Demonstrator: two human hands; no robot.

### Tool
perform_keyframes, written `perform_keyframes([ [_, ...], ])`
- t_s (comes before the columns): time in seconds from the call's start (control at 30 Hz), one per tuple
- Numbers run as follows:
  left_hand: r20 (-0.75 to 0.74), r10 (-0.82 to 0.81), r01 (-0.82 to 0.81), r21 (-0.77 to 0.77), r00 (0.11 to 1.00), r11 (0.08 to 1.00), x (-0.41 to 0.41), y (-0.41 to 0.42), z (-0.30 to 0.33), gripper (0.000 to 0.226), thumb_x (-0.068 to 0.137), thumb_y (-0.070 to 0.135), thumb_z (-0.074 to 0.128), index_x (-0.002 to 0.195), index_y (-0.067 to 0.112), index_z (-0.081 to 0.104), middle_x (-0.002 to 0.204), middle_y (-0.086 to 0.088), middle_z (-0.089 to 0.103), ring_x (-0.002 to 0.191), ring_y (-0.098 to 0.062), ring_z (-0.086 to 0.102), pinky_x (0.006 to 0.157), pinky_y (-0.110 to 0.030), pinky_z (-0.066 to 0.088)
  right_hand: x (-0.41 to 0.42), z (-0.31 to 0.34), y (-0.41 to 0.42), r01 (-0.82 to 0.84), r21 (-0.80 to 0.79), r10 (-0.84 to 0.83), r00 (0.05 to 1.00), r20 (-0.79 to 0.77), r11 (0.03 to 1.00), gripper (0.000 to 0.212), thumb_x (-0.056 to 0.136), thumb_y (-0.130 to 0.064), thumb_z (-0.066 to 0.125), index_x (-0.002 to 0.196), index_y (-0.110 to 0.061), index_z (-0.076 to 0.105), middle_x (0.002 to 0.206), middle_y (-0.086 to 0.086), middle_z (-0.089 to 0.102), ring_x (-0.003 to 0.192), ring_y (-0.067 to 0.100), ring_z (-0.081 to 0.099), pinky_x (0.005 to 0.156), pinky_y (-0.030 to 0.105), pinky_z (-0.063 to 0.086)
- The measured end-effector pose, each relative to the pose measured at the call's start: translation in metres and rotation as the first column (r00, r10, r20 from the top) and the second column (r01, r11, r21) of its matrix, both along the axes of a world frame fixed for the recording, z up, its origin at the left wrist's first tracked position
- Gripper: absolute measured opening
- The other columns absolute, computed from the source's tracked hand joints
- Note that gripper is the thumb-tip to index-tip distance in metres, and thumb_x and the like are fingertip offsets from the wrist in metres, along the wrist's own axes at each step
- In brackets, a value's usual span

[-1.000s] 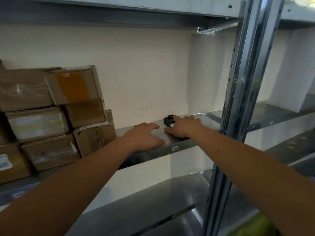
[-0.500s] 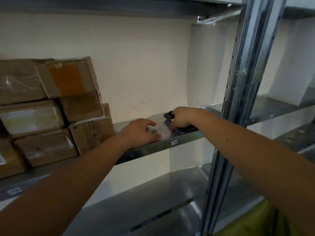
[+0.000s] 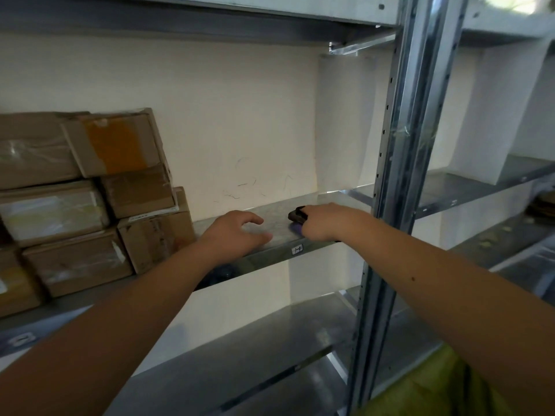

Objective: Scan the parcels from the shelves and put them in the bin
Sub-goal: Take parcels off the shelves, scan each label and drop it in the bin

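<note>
Several brown cardboard parcels [image 3: 87,199] are stacked at the left of a grey metal shelf [image 3: 279,247]. On that shelf's bare right part lies a small black scanner [image 3: 297,215]. My right hand [image 3: 322,222] grips the scanner, fingers curled round it, and only its dark front end and a purple glow under it show. My left hand [image 3: 237,232] rests on the shelf just left of the scanner, fingers loosely bent, holding nothing. It lies a short way right of the nearest parcel [image 3: 156,238]. No bin is in view.
A steel upright post [image 3: 396,181] stands right behind my right forearm. More metal shelves run above, below [image 3: 240,364] and to the right [image 3: 480,187]. A cream wall backs the shelf. Something yellow-green [image 3: 435,391] shows at the bottom right.
My right hand went from lying flat on the scanner to curling round it. The left hand stayed on the shelf. The view shifted slightly.
</note>
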State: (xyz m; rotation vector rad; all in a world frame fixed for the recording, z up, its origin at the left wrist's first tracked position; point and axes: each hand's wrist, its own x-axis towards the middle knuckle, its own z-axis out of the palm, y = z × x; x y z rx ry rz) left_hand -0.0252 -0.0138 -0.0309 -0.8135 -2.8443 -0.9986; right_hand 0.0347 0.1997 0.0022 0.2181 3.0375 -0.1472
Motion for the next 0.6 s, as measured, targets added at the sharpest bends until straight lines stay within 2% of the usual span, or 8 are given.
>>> perform_keyframes([
  [0.1,-0.014,-0.012,0.012,-0.003,1.0,1.0,0.002,-0.002,-0.001,0.046,0.09,0.057,0.071,0.131,0.037,0.066,0.148,0.01,0.053,0.135,-0.011,0.049,0.111,-0.032,0.039,0.006,-0.013,0.002,0.068,0.03,-0.065,0.994,-0.093,0.997,0.06,0.103,-0.06,0.037,0.151,-0.025,0.04,0.136,0.015,0.056,0.109,0.033,0.056,0.089,0.042,0.048],
  [0.17,-0.018,-0.029,0.029,0.003,0.999,1.0,0.004,-0.004,-0.002,0.045,0.09,0.057,0.071,0.13,0.037,0.066,0.146,0.012,0.054,0.129,-0.007,0.049,0.108,-0.03,0.038,0.011,-0.02,0.0,0.083,0.071,-0.074,0.99,-0.118,0.994,0.058,0.103,-0.056,0.041,0.15,-0.022,0.04,0.127,0.016,0.057,0.099,0.03,0.058,0.084,0.041,0.052],
  [0.27,-0.022,-0.052,0.052,0.013,0.998,0.999,0.007,-0.007,-0.004,0.045,0.09,0.057,0.072,0.129,0.036,0.067,0.144,0.013,0.055,0.122,-0.003,0.046,0.105,-0.028,0.037,0.017,-0.021,-0.001,0.094,0.089,-0.08,0.986,-0.147,0.992,0.052,0.103,-0.05,0.047,0.142,-0.015,0.047,0.114,0.012,0.061,0.095,0.027,0.063,0.086,0.041,0.057],
  [0.37,-0.037,-0.051,0.052,0.01,0.998,0.999,0.008,-0.008,-0.005,0.043,0.09,0.056,0.073,0.127,0.036,0.068,0.144,0.012,0.055,0.127,-0.007,0.049,0.105,-0.028,0.037,0.019,-0.021,0.005,0.1,0.07,-0.087,0.982,-0.17,0.992,0.055,0.1,-0.057,0.05,0.133,-0.013,0.052,0.112,0.01,0.064,0.094,0.025,0.061,0.08,0.037,0.054],
  [0.43,-0.043,-0.052,0.052,0.006,0.998,0.999,0.011,-0.009,-0.005,0.041,0.09,0.056,0.074,0.126,0.037,0.068,0.143,0.013,0.056,0.13,-0.008,0.049,0.105,-0.027,0.037,0.021,-0.025,0.01,0.116,0.037,-0.106,0.975,-0.196,0.993,0.062,0.098,-0.063,0.051,0.134,-0.013,0.052,0.115,0.01,0.064,0.093,0.024,0.058,0.073,0.035,0.048],
  [0.5,-0.053,-0.059,0.059,-0.009,0.997,0.998,0.013,-0.01,-0.006,0.041,0.09,0.055,0.075,0.126,0.036,0.069,0.142,0.013,0.056,0.132,-0.009,0.049,0.103,-0.025,0.035,0.025,-0.03,0.012,0.13,0.005,-0.126,0.969,-0.212,0.992,0.068,0.095,-0.07,0.05,0.135,-0.015,0.05,0.116,0.009,0.064,0.093,0.023,0.056,0.074,0.036,0.048],
  [0.6,-0.06,-0.08,0.079,-0.026,0.995,0.997,0.019,-0.012,-0.005,0.04,0.093,0.051,0.074,0.128,0.034,0.069,0.141,0.012,0.056,0.131,-0.009,0.049,0.104,-0.024,0.035,0.029,-0.038,0.012,0.148,0.021,-0.138,0.96,-0.242,0.989,0.074,0.095,-0.078,0.041,0.136,-0.018,0.051,0.11,0.007,0.065,0.092,0.023,0.059,0.082,0.04,0.055],
])
